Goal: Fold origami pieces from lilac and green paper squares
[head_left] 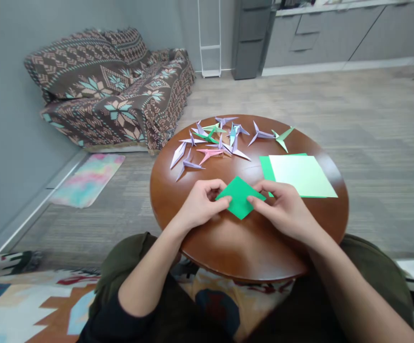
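Note:
A green folded paper (240, 197), diamond-shaped with one corner toward me, is held just over the near half of the round table. My left hand (207, 202) pinches its left corner, thumb on top and fingers beneath. At the right corner my right hand (280, 205) grips it the same way, thumb on the upper face. The fingertips under the paper are hidden. Just beyond my right hand lies a stack of square paper sheets (299, 174), pale green on top with brighter green edges showing below.
Several folded paper cranes (210, 153) in purple, green and pink lie across the far side of the brown round table (242, 257). Beyond stand a patterned sofa (121, 95), a white rack (210, 47) and grey cabinets (321, 38). A pastel mat (88, 178) lies on the floor.

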`<state>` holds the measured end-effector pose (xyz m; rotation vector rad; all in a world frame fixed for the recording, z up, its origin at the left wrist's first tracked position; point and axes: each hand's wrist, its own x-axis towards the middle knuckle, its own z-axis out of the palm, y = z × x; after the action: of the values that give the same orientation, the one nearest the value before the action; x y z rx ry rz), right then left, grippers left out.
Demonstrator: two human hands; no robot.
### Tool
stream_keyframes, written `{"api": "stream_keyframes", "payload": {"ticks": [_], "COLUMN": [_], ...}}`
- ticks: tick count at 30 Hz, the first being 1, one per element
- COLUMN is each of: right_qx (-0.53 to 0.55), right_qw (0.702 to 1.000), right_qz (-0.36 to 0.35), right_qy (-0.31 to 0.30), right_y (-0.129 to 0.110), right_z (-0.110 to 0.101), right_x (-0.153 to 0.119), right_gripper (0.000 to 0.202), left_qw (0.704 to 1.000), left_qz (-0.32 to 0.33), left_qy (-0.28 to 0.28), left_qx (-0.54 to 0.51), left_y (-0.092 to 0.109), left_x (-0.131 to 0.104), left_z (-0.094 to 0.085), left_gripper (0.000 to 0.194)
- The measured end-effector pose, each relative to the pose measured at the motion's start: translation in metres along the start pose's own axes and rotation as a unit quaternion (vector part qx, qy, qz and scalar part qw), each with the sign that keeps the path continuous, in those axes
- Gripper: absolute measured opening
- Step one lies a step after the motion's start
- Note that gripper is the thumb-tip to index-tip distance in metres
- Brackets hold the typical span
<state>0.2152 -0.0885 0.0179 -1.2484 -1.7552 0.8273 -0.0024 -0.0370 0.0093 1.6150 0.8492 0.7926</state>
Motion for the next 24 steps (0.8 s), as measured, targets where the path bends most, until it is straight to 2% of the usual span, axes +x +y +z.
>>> {"api": "stream_keyframes", "payload": {"ticks": [4,11,14,17,19,24], "right_qx": [0.008,-0.01,-0.029,-0.042,-0.017,0.058], "right_qw": [1.0,0.999,0.998,0.997,0.998,0.997], "right_qz": [0.003,0.015,0.011,0.012,0.017,0.054], "right_qy": [0.018,0.045,0.062,0.067,0.055,-0.011], "right_y": [0.002,0.012,0.012,0.008,0.005,0.006], "right_z": [-0.009,-0.024,-0.022,-0.014,-0.009,-0.01], "right_x": [0.0,0.0,0.001,0.003,0.003,0.003], "right_gripper": [0.012,0.014,0.015,0.017,0.019,0.023], "left_qw": [0.999,0.999,0.999,0.997,0.996,0.996], "left_qz": [-0.002,0.004,0.009,-0.004,-0.008,0.005], "left_qy": [0.021,0.042,0.051,0.034,0.032,0.061], "left_qx": [-0.029,0.009,0.003,-0.067,-0.084,-0.066], "left_y": [-0.001,0.0,-0.004,-0.008,-0.01,-0.012], "left_x": [0.002,0.003,0.005,0.006,0.007,0.008], "left_z": [-0.005,-0.014,-0.014,-0.009,-0.006,-0.007], "left_gripper": [0.02,0.011,0.013,0.024,0.032,0.034]}}
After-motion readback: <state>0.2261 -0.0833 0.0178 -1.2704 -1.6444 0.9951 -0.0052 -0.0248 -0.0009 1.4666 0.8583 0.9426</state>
